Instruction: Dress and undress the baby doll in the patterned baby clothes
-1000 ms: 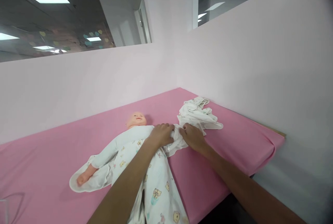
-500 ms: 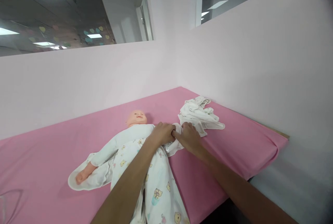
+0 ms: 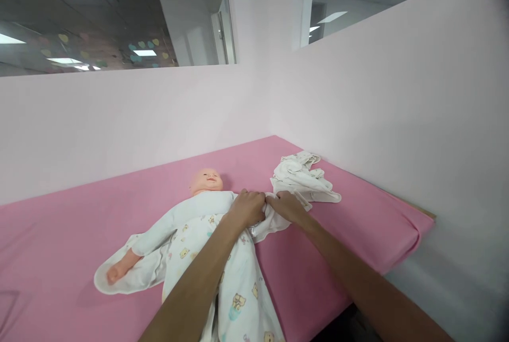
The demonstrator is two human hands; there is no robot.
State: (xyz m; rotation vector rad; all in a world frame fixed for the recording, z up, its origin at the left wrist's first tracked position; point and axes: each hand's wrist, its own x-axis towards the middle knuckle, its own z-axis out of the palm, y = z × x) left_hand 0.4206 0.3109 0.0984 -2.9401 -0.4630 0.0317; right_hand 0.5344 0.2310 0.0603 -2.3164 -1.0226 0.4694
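Observation:
A baby doll [image 3: 205,181] lies face up on a pink mattress [image 3: 350,215], dressed in a white garment with bear prints [image 3: 242,283]. My left hand [image 3: 247,208] is closed on the garment's sleeve [image 3: 267,224] at the doll's shoulder nearest the corner. My right hand [image 3: 289,207] grips the same sleeve just beside it, the two hands touching. The doll's arm on that side is hidden under the cloth and hands. Its other bare hand [image 3: 113,273] sticks out of the opposite sleeve at the left.
A crumpled white cloth [image 3: 304,177] lies behind my right hand, near the corner of the pale pink partition walls [image 3: 382,98]. The mattress edge drops off at the right [image 3: 417,230]. Glass panels above the partition show ceiling lights.
My hands have drawn closer together on the sleeve and now touch. The view has shifted slightly, with the doll sitting a bit further left.

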